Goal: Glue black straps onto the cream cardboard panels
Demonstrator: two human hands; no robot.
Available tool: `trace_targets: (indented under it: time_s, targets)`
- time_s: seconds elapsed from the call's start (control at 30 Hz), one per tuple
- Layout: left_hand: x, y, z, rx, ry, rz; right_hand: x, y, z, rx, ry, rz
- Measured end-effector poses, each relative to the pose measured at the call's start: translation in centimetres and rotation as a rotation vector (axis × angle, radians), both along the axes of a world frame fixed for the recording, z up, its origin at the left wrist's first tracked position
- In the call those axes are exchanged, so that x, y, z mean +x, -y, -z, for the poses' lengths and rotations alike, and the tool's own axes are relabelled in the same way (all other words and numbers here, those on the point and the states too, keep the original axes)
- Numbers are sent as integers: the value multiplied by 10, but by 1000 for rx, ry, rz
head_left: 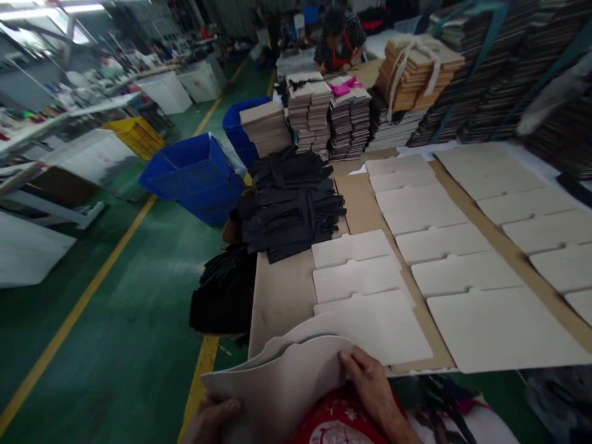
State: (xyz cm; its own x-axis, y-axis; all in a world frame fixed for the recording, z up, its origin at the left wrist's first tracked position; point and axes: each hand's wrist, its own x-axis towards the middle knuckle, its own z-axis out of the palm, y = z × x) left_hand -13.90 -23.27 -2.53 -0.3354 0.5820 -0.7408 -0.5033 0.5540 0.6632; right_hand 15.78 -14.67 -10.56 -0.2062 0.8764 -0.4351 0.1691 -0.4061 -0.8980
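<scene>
Close to my body, both hands hold a pair of thin beige panels (pixel 287 388) that bow between them; a second sheet shows behind the front one. My left hand (pixel 213 419) grips the lower left corner, thumb on the near face. At the upper right edge, my right hand (pixel 370 382) pinches the panels between thumb and fingers. Just beyond lies a column of overlapping beige panels (pixel 374 327) on the table. Further right, a second column of like panels (pixel 504 327) is laid out, each with a small notched edge showing.
Black fabric strips (pixel 291 216) lie bundled on the table's left side, above a black pile (pixel 224 290). Blue bins (pixel 194 172) stand on the green floor. Tied panel stacks (pixel 308 111) line the back, where a co-worker (pixel 340 43) bends over a table.
</scene>
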Motion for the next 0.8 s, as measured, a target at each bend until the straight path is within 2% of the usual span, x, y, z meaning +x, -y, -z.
trace_targets:
  time_s: [0.07, 0.13, 0.33, 0.47, 0.6, 0.8]
  targets:
    - [-4, -2, 1, 23, -49, 1, -5, 2, 1, -115, -32, 58]
    - [-6, -3, 1, 17, -93, -22, -10, 2, 0, -155, -24, 101]
    - [-6, 4, 3, 2, -23, -144, -23, 5, -6, -44, 121, 178]
    - [-4, 11, 6, -63, 57, -175, -29, 11, -1, 17, 235, 141]
    - [-6, 15, 17, -69, 47, -156, -35, 14, 4, 72, 275, 103]
    - [-17, 18, 43, -97, -20, -132, -48, 11, 7, 129, 312, 95]
